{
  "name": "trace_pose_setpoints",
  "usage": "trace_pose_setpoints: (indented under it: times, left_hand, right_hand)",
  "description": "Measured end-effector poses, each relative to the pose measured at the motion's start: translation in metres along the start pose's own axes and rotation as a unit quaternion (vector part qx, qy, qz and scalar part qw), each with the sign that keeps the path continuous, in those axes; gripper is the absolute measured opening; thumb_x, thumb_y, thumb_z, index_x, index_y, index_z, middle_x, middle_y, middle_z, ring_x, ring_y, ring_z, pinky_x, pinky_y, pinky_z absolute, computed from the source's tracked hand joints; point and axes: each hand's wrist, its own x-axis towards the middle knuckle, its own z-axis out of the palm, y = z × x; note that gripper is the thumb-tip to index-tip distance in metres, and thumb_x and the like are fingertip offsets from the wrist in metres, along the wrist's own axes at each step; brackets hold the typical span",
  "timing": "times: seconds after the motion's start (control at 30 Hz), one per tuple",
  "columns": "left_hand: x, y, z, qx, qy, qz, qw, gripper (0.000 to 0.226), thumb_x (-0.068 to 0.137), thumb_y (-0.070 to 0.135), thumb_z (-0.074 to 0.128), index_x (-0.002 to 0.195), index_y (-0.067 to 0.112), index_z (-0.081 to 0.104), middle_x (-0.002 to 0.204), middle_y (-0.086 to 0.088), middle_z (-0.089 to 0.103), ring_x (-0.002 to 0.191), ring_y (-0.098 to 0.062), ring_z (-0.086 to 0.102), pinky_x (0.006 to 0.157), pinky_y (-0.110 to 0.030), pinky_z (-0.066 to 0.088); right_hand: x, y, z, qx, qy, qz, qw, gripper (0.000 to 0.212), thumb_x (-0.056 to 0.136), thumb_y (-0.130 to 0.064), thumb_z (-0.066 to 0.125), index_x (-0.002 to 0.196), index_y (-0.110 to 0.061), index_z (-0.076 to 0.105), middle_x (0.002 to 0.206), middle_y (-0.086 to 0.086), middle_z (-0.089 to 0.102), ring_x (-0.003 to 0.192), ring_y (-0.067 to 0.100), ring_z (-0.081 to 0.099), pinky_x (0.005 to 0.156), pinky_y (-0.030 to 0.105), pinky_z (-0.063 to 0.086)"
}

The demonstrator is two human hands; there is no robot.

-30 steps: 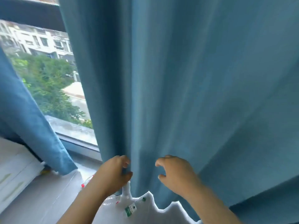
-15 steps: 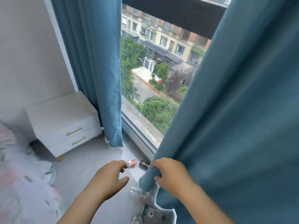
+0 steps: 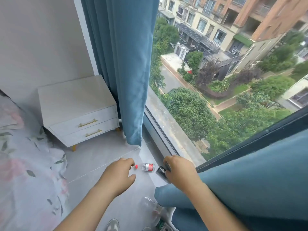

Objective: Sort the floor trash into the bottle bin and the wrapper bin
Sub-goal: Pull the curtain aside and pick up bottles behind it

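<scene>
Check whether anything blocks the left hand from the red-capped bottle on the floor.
Nothing visible does. Only bare floor shows between the left hand and the red-capped bottle; the bunched curtain lies further right.

Residential bedroom, upper storey. Evidence: bed with floral bedding (image 3: 20,164) at the floor's left edge; white two-drawer nightstand (image 3: 78,109) with brass handles in the far corner; blue curtains (image 3: 123,64) on a large window (image 3: 216,80) overlooking apartment buildings and trees; grey tiled floor (image 3: 100,155).
</scene>
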Motion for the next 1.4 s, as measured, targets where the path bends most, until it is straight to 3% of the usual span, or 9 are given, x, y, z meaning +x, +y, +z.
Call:
trace_pose_setpoints:
  times: [0.37,0.63,0.8,1.07,1.4]
  left_hand:
    - [0.173,-0.106,0.171,0.022,-0.045,0.007,0.999,0.036,0.091,0.03,0.05,0.127,0.024,0.049,0.125,0.004,0.054,0.112,-0.017,0.053,0.091,-0.027,0.044]
    - [0.304,-0.186,0.332,0.064,-0.058,0.037,0.996,0.031,0.088,0.027,0.051,0.119,0.02,0.053,0.119,0.002,0.055,0.106,-0.02,0.055,0.086,-0.028,0.046]
    - [0.374,-0.219,0.415,0.088,-0.032,0.071,0.993,0.032,0.09,0.03,0.049,0.119,0.019,0.053,0.118,-0.002,0.056,0.107,-0.024,0.055,0.086,-0.03,0.043]
    - [0.417,-0.215,0.483,0.132,-0.032,0.118,0.984,0.037,0.086,0.029,0.053,0.121,0.019,0.049,0.116,-0.003,0.052,0.111,-0.025,0.049,0.091,-0.032,0.043]
    - [0.461,-0.208,0.527,0.178,-0.006,0.136,0.975,0.048,0.083,0.037,0.059,0.123,0.017,0.043,0.122,-0.004,0.047,0.113,-0.026,0.046,0.094,-0.036,0.043]
  right_hand:
    - [0.144,0.073,0.221,0.028,-0.019,0.08,0.996,0.031,0.084,-0.016,0.05,0.114,-0.022,0.057,0.107,-0.003,0.061,0.1,0.021,0.058,0.067,0.027,0.036]
    - [0.236,0.141,0.405,0.027,-0.011,0.116,0.993,0.026,0.089,-0.022,0.048,0.113,-0.019,0.058,0.108,-0.002,0.061,0.102,0.02,0.057,0.069,0.026,0.037]
    - [0.279,0.178,0.501,0.037,-0.001,0.138,0.99,0.029,0.084,-0.017,0.051,0.112,-0.019,0.058,0.11,-0.002,0.062,0.103,0.02,0.057,0.078,0.028,0.046]
    - [0.287,0.217,0.564,0.038,0.03,0.158,0.986,0.035,0.086,-0.018,0.05,0.121,-0.018,0.056,0.115,0.001,0.059,0.105,0.023,0.057,0.081,0.03,0.048]
    - [0.306,0.258,0.603,0.031,0.047,0.186,0.981,0.043,0.079,-0.02,0.056,0.122,-0.02,0.05,0.114,0.0,0.054,0.1,0.025,0.056,0.072,0.029,0.045]
